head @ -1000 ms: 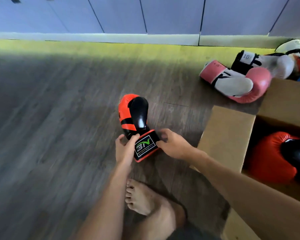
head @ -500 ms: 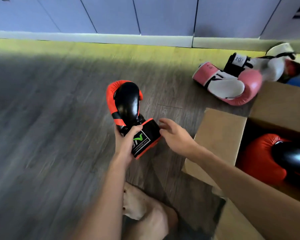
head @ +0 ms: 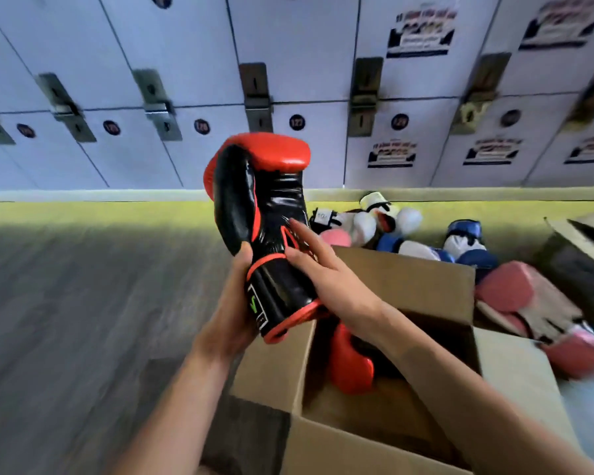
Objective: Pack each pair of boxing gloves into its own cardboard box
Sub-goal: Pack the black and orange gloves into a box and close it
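Glove [head: 264,214], red and black, held upright in the air above the left rim of the open cardboard box [head: 408,279], where a second red glove [head: 352,365] lies inside; my left hand [head: 230,317] wraps its fingers round the cuff, and my right hand [head: 326,279] lies flat on the wrist, fingers straight, gripping nothing. Risk, as I judge it: the glossy skin and one-handed hold could let it slip to the floor [head: 83,303], or it could snag the raised flap and jam on its partner. Writing: the cuff label [head: 254,299] shows only a green mark; a locker disc [head: 296,122] seems to read 127; the posters [head: 420,32] are too blurred to read.
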